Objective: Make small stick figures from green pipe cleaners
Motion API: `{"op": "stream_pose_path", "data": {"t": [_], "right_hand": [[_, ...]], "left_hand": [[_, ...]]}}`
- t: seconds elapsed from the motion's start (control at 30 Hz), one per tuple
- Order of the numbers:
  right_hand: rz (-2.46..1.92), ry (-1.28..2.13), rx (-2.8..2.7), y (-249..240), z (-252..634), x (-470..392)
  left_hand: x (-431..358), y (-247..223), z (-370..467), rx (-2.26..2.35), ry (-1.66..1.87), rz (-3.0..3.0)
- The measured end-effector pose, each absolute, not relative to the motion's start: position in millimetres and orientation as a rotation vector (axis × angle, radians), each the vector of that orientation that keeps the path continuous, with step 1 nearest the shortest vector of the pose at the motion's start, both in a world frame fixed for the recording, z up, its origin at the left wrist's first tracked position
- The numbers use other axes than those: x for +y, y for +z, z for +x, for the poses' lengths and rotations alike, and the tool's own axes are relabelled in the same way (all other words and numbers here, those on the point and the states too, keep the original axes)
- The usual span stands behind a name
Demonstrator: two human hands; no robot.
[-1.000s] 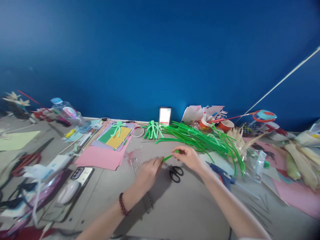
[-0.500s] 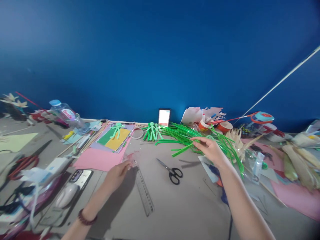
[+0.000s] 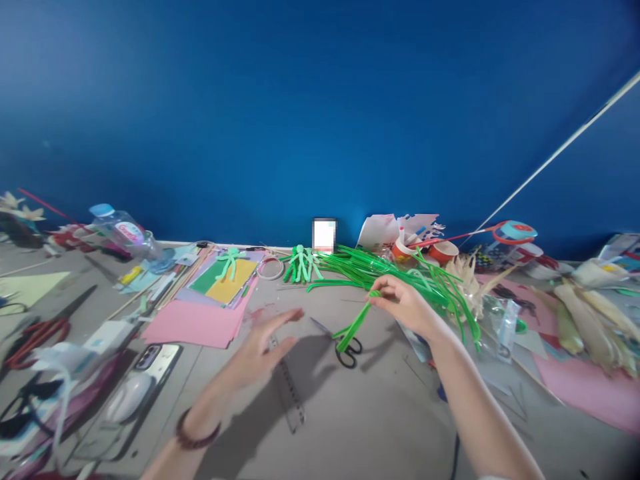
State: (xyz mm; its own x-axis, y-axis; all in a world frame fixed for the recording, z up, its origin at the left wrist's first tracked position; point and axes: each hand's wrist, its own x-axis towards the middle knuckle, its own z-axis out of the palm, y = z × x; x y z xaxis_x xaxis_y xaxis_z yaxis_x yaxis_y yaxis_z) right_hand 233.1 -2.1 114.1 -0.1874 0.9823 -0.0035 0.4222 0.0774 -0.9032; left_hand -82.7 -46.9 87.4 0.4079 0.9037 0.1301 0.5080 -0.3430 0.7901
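My right hand pinches the upper end of a small bundle of green stems, which hangs down over the black-handled scissors. With fingers apart and nothing between them, my left hand hovers above a clear ruler, hiding its upper part. Behind my right hand lies a large heap of green stems. Several small green figures stand by the wall, left of a phone-like screen. Another light green figure rests on coloured sheets.
Pink paper, a phone, a white mouse, red-handled scissors and a plastic bottle are on the left. To the right are paper cups, dried husks and more pink paper.
My right hand has moved left, bringing the small green bundle away from the heap and over the scissors. My left hand has opened and moved right across the ruler.
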Motion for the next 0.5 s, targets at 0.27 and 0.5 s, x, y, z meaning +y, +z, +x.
{"op": "stream_pose_path", "data": {"t": [0.27,0.5], "right_hand": [[-1.292,1.103,-1.802,114.5,206.6,-2.5],[-1.321,0.948,-1.874,109.6,202.7,6.6]], "left_hand": [[-13.0,75.6,27.1,0.859,0.806,1.515],[-5.0,36.9,28.1,0.974,1.003,1.22]]}}
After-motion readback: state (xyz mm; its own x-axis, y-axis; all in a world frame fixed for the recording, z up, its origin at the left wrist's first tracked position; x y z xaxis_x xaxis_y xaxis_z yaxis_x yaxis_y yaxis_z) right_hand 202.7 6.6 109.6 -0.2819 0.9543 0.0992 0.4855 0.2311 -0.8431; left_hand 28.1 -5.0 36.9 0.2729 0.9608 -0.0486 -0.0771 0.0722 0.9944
